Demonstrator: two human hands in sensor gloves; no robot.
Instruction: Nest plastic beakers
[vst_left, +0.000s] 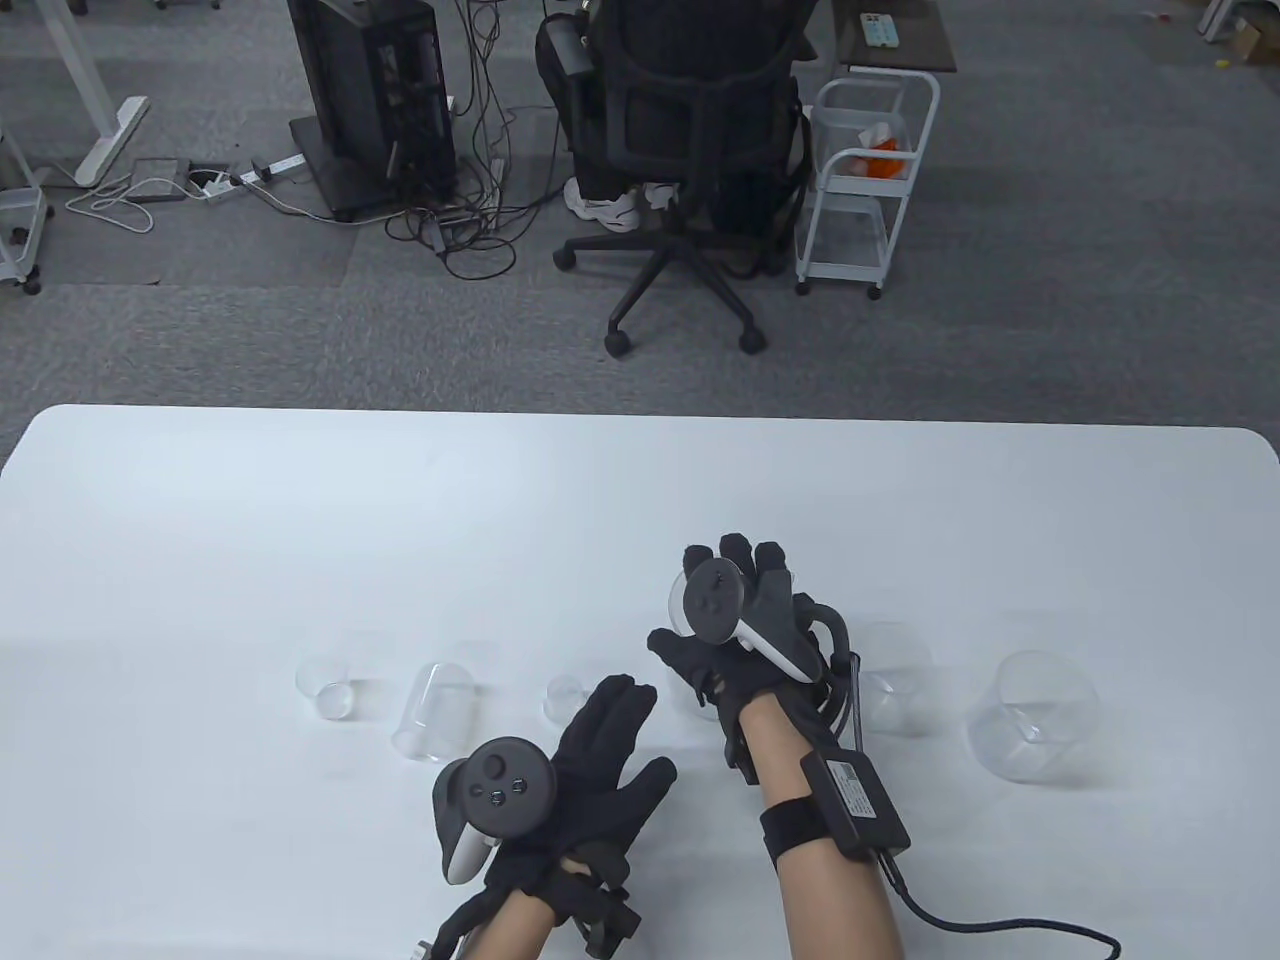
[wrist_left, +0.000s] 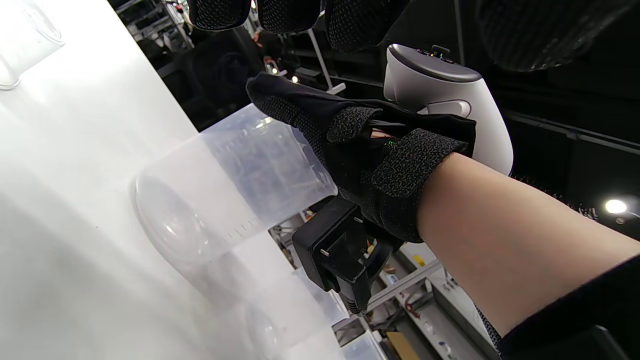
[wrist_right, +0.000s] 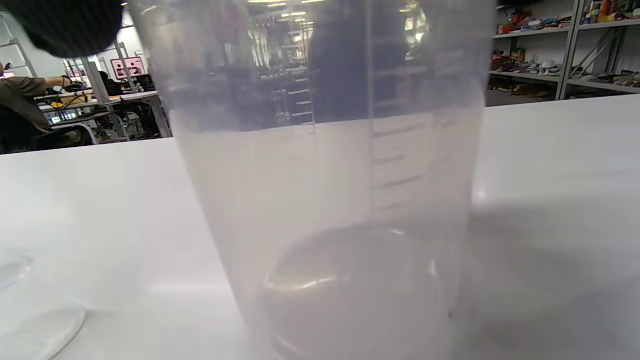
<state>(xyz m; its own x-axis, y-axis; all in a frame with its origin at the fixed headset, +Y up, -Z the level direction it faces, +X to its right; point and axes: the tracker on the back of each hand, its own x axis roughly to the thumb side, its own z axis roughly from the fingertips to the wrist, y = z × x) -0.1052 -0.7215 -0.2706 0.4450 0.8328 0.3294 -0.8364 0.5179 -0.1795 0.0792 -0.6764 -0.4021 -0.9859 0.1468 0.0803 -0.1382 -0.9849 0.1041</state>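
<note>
We have our right hand (vst_left: 735, 640) wrapped around a clear plastic beaker (wrist_right: 330, 200), thumb on the near side and fingers (vst_left: 740, 553) curled over the far rim. From the right wrist view the beaker fills the frame, upright, its graduation lines showing and its base at the white table (vst_left: 300, 520); whether the base presses on the table or hangs just above it we cannot tell.

Our left hand (vst_left: 590, 760) hovers flat just to the left of that grip, fingers stretched out and lying side by side, holding nothing.

Four more clear beakers stand in a row along the table. To the right of the gripped one sits a medium beaker (vst_left: 895, 690), partly behind the right wrist, and beyond it the widest beaker (vst_left: 1030, 715). To the left, just past the left fingertips, is the smallest beaker (vst_left: 565, 697), then a taller beaker (vst_left: 432, 712), then a short beaker (vst_left: 325, 687) farthest out.

A black cable (vst_left: 1000, 915) runs off the right forearm pack.
</note>
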